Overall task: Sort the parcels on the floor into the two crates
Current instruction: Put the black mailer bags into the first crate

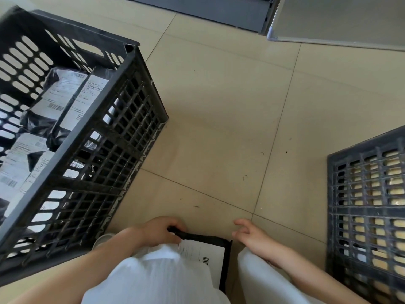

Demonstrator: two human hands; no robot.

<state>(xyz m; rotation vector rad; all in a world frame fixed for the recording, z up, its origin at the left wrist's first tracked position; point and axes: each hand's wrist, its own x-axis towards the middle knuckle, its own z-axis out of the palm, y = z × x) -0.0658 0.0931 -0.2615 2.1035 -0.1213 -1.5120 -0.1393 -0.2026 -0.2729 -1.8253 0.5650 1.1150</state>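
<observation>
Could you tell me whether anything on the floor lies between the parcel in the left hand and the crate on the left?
Nothing visible does. The left hand grips the black parcel by its corner, and only bare floor separates it from the left crate. It must clear the crate's tall side wall to go in.

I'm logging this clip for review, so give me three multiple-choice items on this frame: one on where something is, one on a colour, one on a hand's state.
1. Where do the labelled parcels already sorted lie?
A. in the left crate
B. on the whiteboard
C. on the bare floor tiles ahead

2. What colour are both crates?
A. blue
B. black
C. red

3. What is the left hand doing?
A. hanging free
B. resting on the right crate
C. gripping a black parcel

Answers:
1 A, black bags with white labels lie inside the left crate.
2 B, the left crate and right crate are black lattice plastic.
3 C, the left hand curls round the edge of the black parcel; the right hand holds nothing.
</observation>
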